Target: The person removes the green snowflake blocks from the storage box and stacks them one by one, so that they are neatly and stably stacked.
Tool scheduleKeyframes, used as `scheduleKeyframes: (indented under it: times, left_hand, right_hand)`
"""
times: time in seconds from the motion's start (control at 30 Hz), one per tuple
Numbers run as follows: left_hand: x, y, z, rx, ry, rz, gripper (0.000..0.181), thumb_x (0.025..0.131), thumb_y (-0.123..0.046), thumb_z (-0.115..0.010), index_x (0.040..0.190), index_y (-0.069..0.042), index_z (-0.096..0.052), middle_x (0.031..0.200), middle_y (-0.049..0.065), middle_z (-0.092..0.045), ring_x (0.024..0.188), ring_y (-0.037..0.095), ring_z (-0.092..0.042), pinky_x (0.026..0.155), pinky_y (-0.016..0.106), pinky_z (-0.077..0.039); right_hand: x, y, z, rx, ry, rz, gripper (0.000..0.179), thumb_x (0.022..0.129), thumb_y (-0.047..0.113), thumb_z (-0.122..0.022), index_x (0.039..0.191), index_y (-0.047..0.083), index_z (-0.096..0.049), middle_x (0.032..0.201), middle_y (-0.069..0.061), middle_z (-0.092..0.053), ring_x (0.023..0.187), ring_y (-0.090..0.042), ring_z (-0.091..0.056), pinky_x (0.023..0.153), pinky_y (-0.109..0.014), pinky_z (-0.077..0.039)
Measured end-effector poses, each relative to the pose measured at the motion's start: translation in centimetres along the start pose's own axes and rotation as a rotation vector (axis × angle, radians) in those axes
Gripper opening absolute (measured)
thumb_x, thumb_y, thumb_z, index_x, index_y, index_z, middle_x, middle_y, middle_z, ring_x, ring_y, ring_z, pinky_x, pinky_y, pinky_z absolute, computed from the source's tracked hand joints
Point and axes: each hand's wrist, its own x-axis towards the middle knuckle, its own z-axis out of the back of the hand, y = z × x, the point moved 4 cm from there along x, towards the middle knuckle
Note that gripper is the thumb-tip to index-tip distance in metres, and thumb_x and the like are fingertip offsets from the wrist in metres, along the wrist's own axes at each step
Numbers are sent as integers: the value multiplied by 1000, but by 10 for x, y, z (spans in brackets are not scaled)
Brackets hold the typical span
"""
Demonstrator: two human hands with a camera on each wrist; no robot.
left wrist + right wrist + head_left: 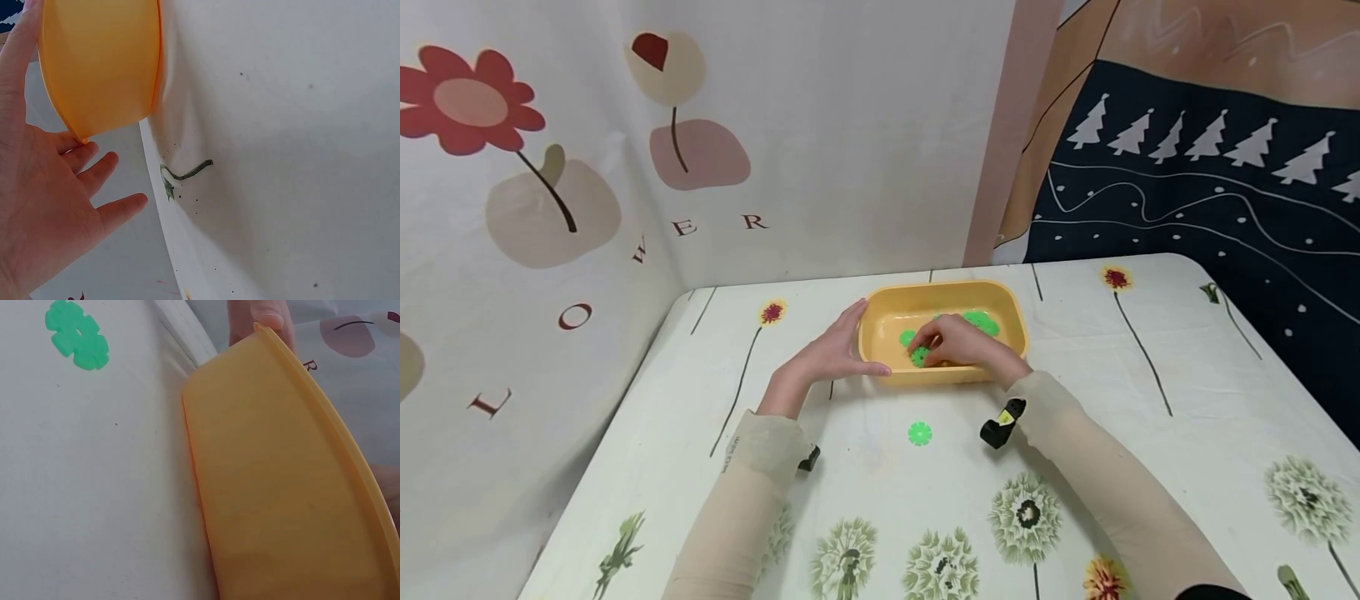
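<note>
A yellow plastic tub [946, 377] stands on the table with several green snowflake-shaped plastic discs [907, 337] inside. My left hand [835, 350] rests against the tub's left end, fingers fairly straight along the side, thumb at the near rim. In the left wrist view its fingers spread beside the tub's rim. My right hand [958, 342] reaches over the near rim into the tub. Its bent fingers and thumb pinch a green snowflake disc [919, 357]. In the right wrist view the tub wall hides most of this hand.
One more green snowflake disc [920, 433] lies on the tablecloth in front of the tub. The flower-patterned tablecloth [865, 450] runs back to a printed curtain [850, 125]. A dark curtain with white trees [1195, 192] hangs at the right.
</note>
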Motion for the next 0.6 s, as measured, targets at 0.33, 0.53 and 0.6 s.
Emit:
scheduleKeyframes:
  times: [0.33,0.53,0.6]
  left_hand:
    - [1,1,-1,3,-4,4,128,73,-59,-81,162,-17,0,170,0,0,157,26,-9,123,55,-23]
    - [-1,-1,0,3,0,8,128,73,-60,-81,162,-18,1,170,0,1,157,27,-8,123,55,-23]
    - [-1,-1,0,4,0,8,129,72,-62,-81,162,-18,1,170,0,1,157,27,-9,123,55,-23]
  right_hand:
    - [2,0,1,73,-48,-4,19,87,-1,-73,104,5,-68,97,-8,-66,89,-19,-57,78,-23,-50]
    - [3,0,1,72,-76,-2,15,86,1,-74,100,6,-69,97,-8,-67,89,-19,-58,81,-25,-50]
    - [2,0,2,73,-81,-5,15,87,2,-74,101,6,-70,96,-8,-67,89,-19,-58,81,-25,-51]
